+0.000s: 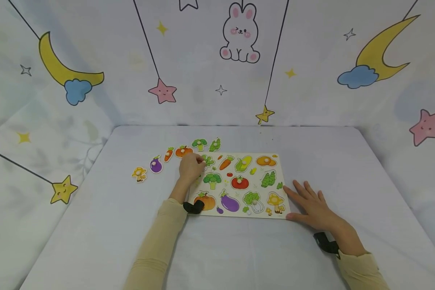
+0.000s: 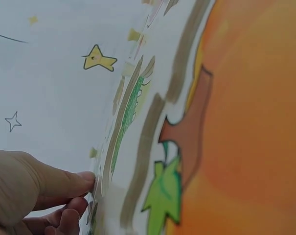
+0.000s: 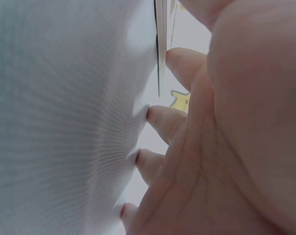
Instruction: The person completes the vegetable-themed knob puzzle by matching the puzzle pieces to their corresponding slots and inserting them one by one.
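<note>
A white vegetable puzzle board (image 1: 224,211) lies on the table. Over its upper left corner, my left hand (image 1: 191,167) pinches a green leafy vegetable puzzle piece (image 1: 208,162) lying at the board. Its thumb and fingers (image 2: 72,183) come together at the board's surface in the left wrist view; the knob is hidden. My right hand (image 1: 313,207) is spread flat by the board's right edge. Its thumb and index finger touch that edge, and the other fingertips (image 3: 155,115) rest on the cloth. A printed pumpkin (image 2: 250,117) fills much of the left wrist view.
Left of and behind the board lie loose pieces: a mushroom (image 1: 139,174), an eggplant (image 1: 156,164), a carrot (image 1: 168,154), a pumpkin (image 1: 184,151), a broccoli (image 1: 199,144) and a green pea-like piece (image 1: 215,144). Corn (image 1: 243,164) and tomato (image 1: 240,183) are on the board.
</note>
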{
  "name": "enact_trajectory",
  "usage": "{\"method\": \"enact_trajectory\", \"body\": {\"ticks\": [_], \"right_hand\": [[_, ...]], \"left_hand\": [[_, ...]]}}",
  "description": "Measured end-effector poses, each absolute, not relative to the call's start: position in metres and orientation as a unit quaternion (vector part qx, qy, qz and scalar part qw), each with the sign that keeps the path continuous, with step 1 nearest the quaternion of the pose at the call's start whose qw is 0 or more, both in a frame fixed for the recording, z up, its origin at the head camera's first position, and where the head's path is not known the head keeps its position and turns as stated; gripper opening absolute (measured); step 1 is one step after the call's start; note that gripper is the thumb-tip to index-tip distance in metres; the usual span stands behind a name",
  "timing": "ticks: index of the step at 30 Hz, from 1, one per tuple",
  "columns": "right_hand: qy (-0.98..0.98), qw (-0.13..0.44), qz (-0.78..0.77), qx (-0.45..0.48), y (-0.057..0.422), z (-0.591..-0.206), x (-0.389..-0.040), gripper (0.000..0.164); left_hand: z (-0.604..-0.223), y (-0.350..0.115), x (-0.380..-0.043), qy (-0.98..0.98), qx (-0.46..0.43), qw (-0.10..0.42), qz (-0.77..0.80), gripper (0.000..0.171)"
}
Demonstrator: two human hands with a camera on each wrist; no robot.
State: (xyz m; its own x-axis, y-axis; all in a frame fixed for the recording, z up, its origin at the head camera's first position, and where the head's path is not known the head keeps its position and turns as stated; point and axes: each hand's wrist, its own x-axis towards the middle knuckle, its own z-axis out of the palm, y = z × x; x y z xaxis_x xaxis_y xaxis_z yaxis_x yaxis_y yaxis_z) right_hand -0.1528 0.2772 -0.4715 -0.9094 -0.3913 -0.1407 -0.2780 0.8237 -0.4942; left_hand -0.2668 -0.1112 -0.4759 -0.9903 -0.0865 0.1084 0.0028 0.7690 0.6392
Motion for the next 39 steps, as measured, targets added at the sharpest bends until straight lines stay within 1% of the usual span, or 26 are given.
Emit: {"method": "enact_trajectory", "body": {"ticks": [4,10,14,16,18,22,28,31,35,39], "right_hand": [[0.946,0.119,-0.241,-0.181,0.276,-0.47,-0.153,0.087],[0.946,0.121,-0.24,-0.181,0.278,-0.471,-0.153,0.086],[0.947,0.123,-0.236,-0.179,0.28,-0.473,-0.153,0.087],[0.948,0.123,-0.235,-0.179,0.28,-0.474,-0.153,0.088],[0.948,0.123,-0.234,-0.18,0.28,-0.474,-0.153,0.088],[0.948,0.123,-0.232,-0.181,0.279,-0.472,-0.154,0.088],[0.949,0.124,-0.228,-0.18,0.278,-0.471,-0.154,0.088],[0.949,0.123,-0.227,-0.18,0.277,-0.472,-0.153,0.088],[0.949,0.119,-0.228,-0.183,0.277,-0.472,-0.153,0.087],[0.949,0.123,-0.228,-0.181,0.277,-0.471,-0.153,0.087]], "left_hand": [[-0.475,-0.113,-0.266,-0.937,0.028,0.065,-0.343,0.012],[-0.471,-0.113,-0.265,-0.939,0.022,0.042,-0.34,0.015],[-0.463,-0.114,-0.26,-0.941,0.024,0.032,-0.337,0.026],[-0.457,-0.119,-0.256,-0.938,0.026,0.038,-0.343,0.031],[-0.449,-0.126,-0.252,-0.936,0.026,0.054,-0.347,0.036],[-0.438,-0.152,-0.243,-0.925,0.033,0.097,-0.366,0.035],[-0.436,-0.206,-0.231,-0.909,0.096,0.146,-0.379,0.033],[-0.442,-0.234,-0.225,-0.902,0.134,0.148,-0.383,0.035],[-0.451,-0.264,-0.213,-0.897,0.179,0.129,-0.384,0.04],[-0.46,-0.283,-0.204,-0.89,0.21,0.113,-0.389,0.043]]}}
